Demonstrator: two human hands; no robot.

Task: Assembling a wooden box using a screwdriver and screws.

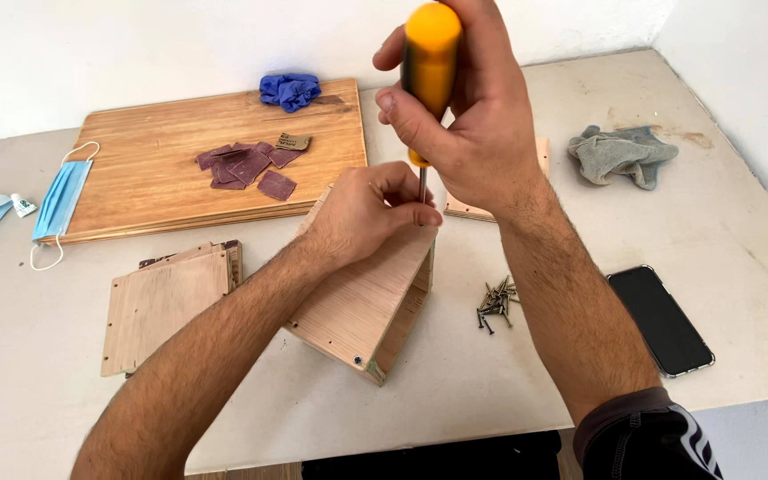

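At the middle of the pale table (740, 231), the right hand (477, 124) is wrapped around the orange handle of a screwdriver (428, 62), held upright, its tip hidden behind the left hand (366, 213). The left hand's fingers are curled tight, pinching at the shaft on the top edge of a small wooden box (362, 307); whether a screw sits under them cannot be seen. Loose screws (495, 302) lie just beside the box, a dark phone (660, 320) near them.

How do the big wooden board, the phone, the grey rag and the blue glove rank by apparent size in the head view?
1. Wooden board
2. Phone and grey rag: look alike, and the phone is nearer, so unranked
3. Blue glove
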